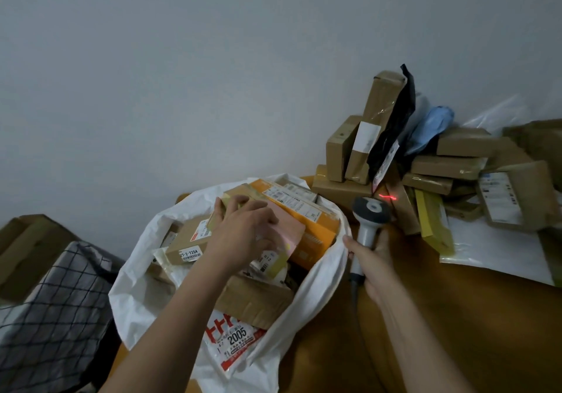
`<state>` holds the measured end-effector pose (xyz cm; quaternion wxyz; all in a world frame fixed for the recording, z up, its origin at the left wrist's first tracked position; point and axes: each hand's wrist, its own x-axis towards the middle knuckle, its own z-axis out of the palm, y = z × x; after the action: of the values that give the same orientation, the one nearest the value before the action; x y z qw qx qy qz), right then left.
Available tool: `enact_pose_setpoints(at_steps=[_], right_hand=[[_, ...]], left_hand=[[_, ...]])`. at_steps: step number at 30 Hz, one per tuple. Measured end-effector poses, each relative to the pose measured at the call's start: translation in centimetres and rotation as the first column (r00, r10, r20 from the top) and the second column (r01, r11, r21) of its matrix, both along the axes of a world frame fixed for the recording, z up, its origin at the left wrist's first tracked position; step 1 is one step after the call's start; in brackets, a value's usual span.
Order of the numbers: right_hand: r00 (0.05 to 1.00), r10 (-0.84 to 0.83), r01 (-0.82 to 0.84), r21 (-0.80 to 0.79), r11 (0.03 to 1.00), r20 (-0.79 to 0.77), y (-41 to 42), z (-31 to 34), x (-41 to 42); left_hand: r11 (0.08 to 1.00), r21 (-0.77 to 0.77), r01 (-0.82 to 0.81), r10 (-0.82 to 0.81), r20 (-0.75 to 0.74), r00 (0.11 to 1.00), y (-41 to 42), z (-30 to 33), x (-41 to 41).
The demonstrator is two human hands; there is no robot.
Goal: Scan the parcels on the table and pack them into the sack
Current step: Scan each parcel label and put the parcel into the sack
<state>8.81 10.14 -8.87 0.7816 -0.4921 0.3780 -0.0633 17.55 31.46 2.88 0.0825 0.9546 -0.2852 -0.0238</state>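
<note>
From the head view, a white sack [307, 295] stands open against the near edge of the brown table [425, 316], packed to its mouth with parcels. Over the sack's mouth the left hand [243, 231] reaches in with fingers curled down onto a pink parcel [286, 225]; whether it actually grips that parcel or only presses on it is hard to tell, since the fingertips are blurred. Just behind the pink parcel, still inside the sack, lies a long orange box [316, 222] with white labels, and left of the hand a brown carton [188, 243] with a printed label. At the near side of the sack sits another plain cardboard box [252, 298], and below it a white mailer [234, 341] with red print and the number 2005.

Just right of the sack's rim, the right hand [369, 271] is wrapped around the handle of a grey barcode scanner [369, 219], its head pointing away from the person. A red scan line [387, 197] falls on the pile of parcels [425, 161] heaped on the table beyond the sack, against the wall [213, 73]: brown cartons, a black bag [395, 128] and a blue bag [430, 128]. Left of the sack, off the table, stands a checked cloth bag [57, 310].
</note>
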Motion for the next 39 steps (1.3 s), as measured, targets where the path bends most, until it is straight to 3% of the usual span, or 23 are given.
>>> enact_pose_setpoints(at_steps=[4, 9, 18, 25, 30, 34, 39], right_hand=[[0.998, 0.042, -0.041, -0.049, 0.998, 0.036, 0.9, 0.8, 0.2], [0.995, -0.089, 0.09, -0.014, 0.996, 0.049, 1.9, 2.1, 0.1], [0.976, -0.19, 0.184, 0.061, 0.981, 0.109, 4.9, 4.7, -0.4], [0.983, -0.171, 0.18, 0.153, 0.972, -0.067, 6.0, 3.0, -0.7], [0.982, -0.159, 0.178, 0.228, 0.957, -0.097, 5.5, 1.8, -1.3], [0.977, -0.145, 0.174, 0.19, 0.966, -0.157, 5.9, 1.3, -0.8], [0.958, -0.243, 0.256, 0.074, 0.964, -0.153, 5.5, 1.8, -0.7]], left_hand=[[0.998, 0.058, 0.017, -0.012, -0.076, 0.997, -0.2, 1.3, 0.3], [1.0, -0.017, -0.001, -0.002, -0.197, 0.98, 0.6, 2.1, 1.4], [0.996, -0.012, 0.092, -0.093, -0.216, 0.972, 4.2, 3.4, 3.3], [0.989, 0.005, 0.147, -0.143, -0.226, 0.964, 4.0, 1.6, 2.6], [0.989, -0.008, 0.147, -0.145, -0.22, 0.965, 3.7, 0.8, 2.4], [0.991, -0.013, 0.137, -0.136, -0.222, 0.966, 3.7, 0.1, 1.7], [0.993, -0.016, 0.12, -0.12, -0.231, 0.966, 3.8, -0.2, 1.2]])
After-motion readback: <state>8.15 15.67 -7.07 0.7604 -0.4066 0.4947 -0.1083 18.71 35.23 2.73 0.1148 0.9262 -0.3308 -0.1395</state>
